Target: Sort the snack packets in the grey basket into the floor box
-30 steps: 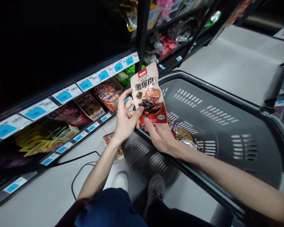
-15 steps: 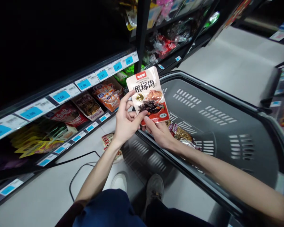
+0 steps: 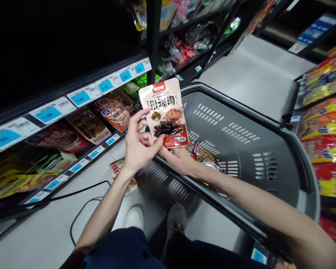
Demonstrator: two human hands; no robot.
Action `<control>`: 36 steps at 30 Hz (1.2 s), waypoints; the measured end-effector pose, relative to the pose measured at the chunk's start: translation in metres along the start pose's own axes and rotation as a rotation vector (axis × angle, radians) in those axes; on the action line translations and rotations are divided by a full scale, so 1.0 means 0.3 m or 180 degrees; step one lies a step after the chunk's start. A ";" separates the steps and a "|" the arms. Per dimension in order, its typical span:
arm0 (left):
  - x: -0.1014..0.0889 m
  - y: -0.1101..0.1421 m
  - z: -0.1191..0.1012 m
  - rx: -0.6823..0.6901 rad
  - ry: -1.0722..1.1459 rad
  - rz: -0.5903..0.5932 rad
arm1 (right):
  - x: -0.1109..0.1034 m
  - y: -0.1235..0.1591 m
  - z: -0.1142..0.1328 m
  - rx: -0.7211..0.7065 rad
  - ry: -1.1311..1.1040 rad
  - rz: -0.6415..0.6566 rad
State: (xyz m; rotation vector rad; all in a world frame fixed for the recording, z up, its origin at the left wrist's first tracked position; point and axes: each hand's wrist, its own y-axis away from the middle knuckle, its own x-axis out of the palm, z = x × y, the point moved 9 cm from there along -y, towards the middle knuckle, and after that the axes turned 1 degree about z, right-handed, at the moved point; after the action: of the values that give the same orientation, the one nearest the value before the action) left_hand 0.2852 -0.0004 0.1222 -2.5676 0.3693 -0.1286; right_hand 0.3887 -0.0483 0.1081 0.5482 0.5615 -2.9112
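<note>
A cream and red snack pouch (image 3: 164, 112) is held up in front of me, its printed front turned toward me. My left hand (image 3: 140, 144) grips its left edge, thumb on the lower front and fingers partly behind it. At the bottom edge my right hand (image 3: 176, 158) closes on the pouch too, some of its fingers hidden behind. Below and beyond the hands stands a grey shopping basket (image 3: 238, 108) with slotted walls. Several snack packets (image 3: 203, 155) lie inside it, partly covered by my right wrist.
To the left, a dark shelf with price tags (image 3: 81, 96) bears packets, among them orange-white pouches (image 3: 114, 112). Another packet (image 3: 117, 168) lies on the floor near a black cable (image 3: 81, 188). Bright bags (image 3: 329, 145) fill a rack at right.
The view has shifted right, so the shelf, basket and hands sit further left and more of the right-hand rack shows. Both hands keep hold of the pouch.
</note>
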 end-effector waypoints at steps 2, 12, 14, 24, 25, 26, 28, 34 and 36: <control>0.000 -0.002 0.002 -0.0005 0.0078 0.0021 | -0.001 -0.001 0.010 -0.0073 0.0020 0.0009; -0.003 0.000 0.008 -0.0111 0.0124 -0.0015 | -0.004 0.004 0.012 -0.0129 0.0079 -0.0029; -0.002 0.001 0.008 -0.0123 0.0104 -0.0001 | -0.007 0.004 0.011 -0.0100 0.0114 -0.0058; 0.005 0.006 0.014 -0.0249 0.0130 0.0054 | 0.001 0.004 -0.005 0.0065 0.0227 0.0017; 0.005 0.006 0.015 -0.0267 0.0124 0.0061 | 0.001 0.004 -0.005 0.0054 0.0227 0.0014; 0.005 0.006 0.016 -0.0271 0.0130 0.0067 | -0.001 0.005 -0.005 0.0035 0.0221 0.0004; 0.005 0.006 0.013 -0.0241 0.0156 0.0071 | -0.001 0.006 -0.003 -0.0013 0.0190 0.0004; 0.001 0.007 0.013 -0.0222 0.0080 0.0058 | 0.003 0.006 0.001 -0.0035 0.0183 0.0021; 0.002 0.007 0.012 -0.0220 0.0087 0.0061 | 0.003 0.005 0.008 -0.0062 0.0188 0.0025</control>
State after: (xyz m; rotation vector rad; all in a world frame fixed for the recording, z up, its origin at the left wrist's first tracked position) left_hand 0.2858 -0.0004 0.1180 -2.6320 0.4154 -0.1466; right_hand 0.3874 -0.0506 0.1093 0.6342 0.5929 -2.8872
